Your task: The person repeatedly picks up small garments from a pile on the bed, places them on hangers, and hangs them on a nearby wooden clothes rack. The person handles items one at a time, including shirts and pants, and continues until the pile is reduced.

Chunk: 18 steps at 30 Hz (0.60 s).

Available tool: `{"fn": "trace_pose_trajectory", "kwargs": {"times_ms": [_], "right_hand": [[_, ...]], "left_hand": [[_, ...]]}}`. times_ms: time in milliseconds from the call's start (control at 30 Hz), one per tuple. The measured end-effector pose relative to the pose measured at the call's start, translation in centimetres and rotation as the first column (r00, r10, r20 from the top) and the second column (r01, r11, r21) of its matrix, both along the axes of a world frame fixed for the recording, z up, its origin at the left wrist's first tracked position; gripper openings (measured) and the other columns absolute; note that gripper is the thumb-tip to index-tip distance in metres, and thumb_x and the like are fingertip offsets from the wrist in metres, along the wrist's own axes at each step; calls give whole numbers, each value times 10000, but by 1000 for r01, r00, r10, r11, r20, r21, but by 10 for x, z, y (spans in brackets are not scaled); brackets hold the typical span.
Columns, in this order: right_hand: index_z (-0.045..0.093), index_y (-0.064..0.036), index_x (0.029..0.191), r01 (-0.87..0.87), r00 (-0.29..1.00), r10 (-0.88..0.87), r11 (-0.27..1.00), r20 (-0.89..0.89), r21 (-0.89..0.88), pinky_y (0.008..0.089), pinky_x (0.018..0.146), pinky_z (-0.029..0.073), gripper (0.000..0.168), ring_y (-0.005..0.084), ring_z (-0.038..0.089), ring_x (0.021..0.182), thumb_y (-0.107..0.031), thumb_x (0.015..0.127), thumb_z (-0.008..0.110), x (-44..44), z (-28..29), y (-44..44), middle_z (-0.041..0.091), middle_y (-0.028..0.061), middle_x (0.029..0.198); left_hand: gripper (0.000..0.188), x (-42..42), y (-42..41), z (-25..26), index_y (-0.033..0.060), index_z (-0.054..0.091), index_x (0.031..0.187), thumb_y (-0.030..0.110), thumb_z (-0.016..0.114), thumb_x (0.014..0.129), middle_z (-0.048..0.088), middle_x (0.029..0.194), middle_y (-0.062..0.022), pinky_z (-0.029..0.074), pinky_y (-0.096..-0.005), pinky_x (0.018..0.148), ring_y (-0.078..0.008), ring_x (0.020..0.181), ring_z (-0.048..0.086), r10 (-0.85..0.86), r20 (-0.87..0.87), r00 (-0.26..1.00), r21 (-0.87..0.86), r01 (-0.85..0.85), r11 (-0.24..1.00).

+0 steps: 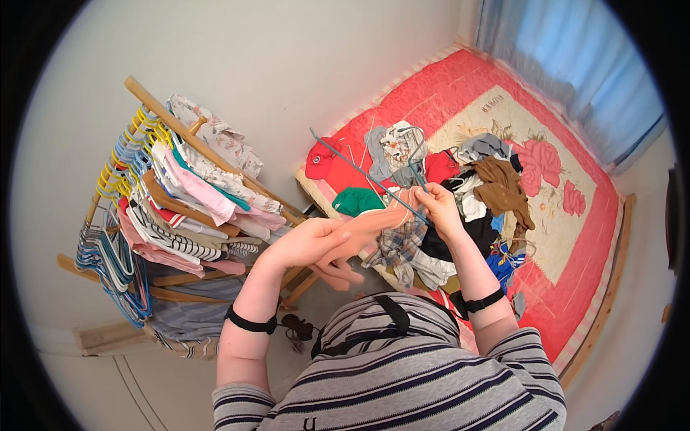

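Note:
Both of my hands are on a salmon-pink garment in front of my chest. My left hand grips its lower part, which hangs in folds below the fingers. My right hand pinches the garment's upper edge together with a teal clothes hanger. One end of the hanger points up to the left, and its hook side rises above my right hand. How far the hanger sits inside the garment cannot be told. Beyond it, a heap of clothes lies on the bed, with a plaid shirt and a green garment nearest.
A wooden rack at the left holds many hung clothes and several bare hangers. The bed has a red floral cover. A red cap lies at its near left edge, a brown garment on the heap's right. Blue curtains hang behind.

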State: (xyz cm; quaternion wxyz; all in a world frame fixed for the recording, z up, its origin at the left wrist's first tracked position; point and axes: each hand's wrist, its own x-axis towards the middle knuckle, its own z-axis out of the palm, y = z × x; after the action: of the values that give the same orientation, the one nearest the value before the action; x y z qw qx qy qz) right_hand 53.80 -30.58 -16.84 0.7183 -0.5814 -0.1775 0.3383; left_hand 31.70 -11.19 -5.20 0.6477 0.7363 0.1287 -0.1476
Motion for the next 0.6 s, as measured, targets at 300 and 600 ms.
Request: {"fn": "trace_pose_trajectory", "kwargs": {"times_ms": [300, 600], "right_hand": [[638, -30, 886, 18, 988, 5, 988, 152, -155, 200, 502, 390, 172, 29, 486, 590, -201, 873, 642, -3, -111, -19, 549, -49, 671], [608, -15, 941, -214, 955, 211, 977, -207, 11, 212, 521, 478, 144, 85, 595, 703, -151, 906, 578, -46, -91, -36, 625, 38, 812]], "left_hand": [[408, 6, -25, 66, -15, 433, 1298, 186, 496, 949, 539, 1213, -84, 398, -298, 963, -143, 1133, 492, 173, 95, 980, -361, -128, 924], [511, 2, 26, 44, 13, 300, 1413, 104, 477, 943, 436, 1351, -158, 387, -311, 989, -194, 1198, 464, 569, 204, 796, -278, -511, 814]]}}
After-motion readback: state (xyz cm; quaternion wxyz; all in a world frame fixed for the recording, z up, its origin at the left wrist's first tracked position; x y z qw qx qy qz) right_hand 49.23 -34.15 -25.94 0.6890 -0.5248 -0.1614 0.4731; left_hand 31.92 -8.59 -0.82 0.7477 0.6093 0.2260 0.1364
